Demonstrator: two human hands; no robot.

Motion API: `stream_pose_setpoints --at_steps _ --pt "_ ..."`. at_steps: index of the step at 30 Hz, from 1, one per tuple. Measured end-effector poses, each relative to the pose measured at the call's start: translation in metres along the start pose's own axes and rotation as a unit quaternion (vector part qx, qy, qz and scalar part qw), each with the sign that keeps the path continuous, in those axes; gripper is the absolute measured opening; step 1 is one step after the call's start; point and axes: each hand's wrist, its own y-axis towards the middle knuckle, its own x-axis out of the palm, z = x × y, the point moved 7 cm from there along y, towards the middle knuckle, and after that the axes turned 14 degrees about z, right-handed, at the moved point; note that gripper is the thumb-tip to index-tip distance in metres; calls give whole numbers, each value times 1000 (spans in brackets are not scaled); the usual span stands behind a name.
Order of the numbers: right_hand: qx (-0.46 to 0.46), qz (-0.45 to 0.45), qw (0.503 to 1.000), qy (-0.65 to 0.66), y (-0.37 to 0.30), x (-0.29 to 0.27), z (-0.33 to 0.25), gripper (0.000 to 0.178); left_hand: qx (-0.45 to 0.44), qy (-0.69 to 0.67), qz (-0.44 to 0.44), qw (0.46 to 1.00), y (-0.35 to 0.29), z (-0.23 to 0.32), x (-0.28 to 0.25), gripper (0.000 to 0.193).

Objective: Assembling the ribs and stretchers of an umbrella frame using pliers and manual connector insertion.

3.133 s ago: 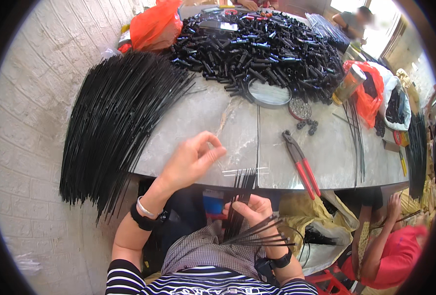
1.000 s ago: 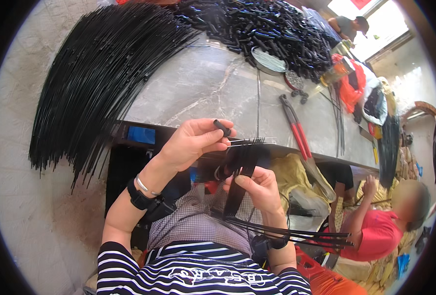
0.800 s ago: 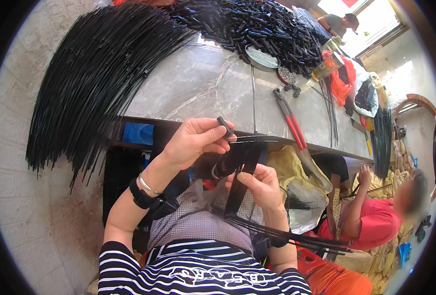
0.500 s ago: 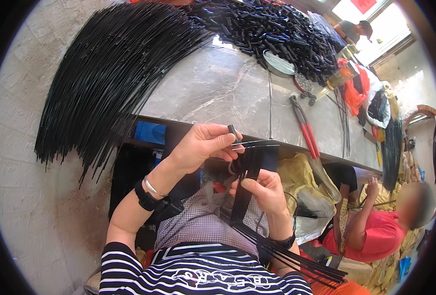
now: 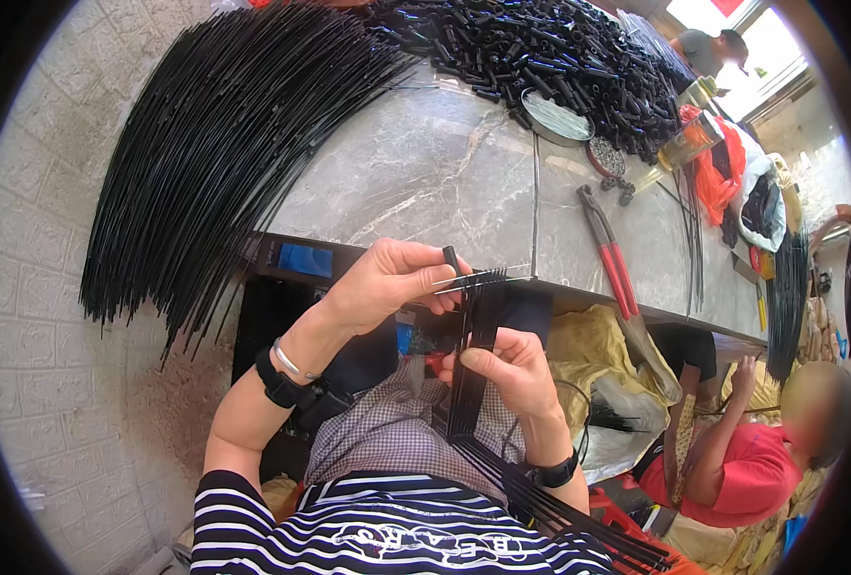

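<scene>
Our left hand (image 5: 387, 283) pinches a small black tube (image 5: 451, 260). Our right hand (image 5: 504, 364) grips a bunch of black rods (image 5: 471, 355). Behind them stands a grey stone table (image 5: 444, 177).

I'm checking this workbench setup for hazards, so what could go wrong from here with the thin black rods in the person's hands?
The left hand pinches a small black tube at the tips of the bundle of thin black rods that the right hand grips; those tips could prick a finger. The bundle's long tails fan out by the lap, so they might snag the striped shirt. The big fan of long black rods overhangs the grey stone table and might slide off.
</scene>
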Motion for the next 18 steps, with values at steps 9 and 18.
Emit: stream_pose_setpoints --at_steps 9,18 --pt "-4 -13 1000 0 3 -2 -1 15 1 14 -7 1000 3 1 0 19" --pt "11 10 1000 -12 6 1 1 15 9 72 -13 997 5 7 -7 21"
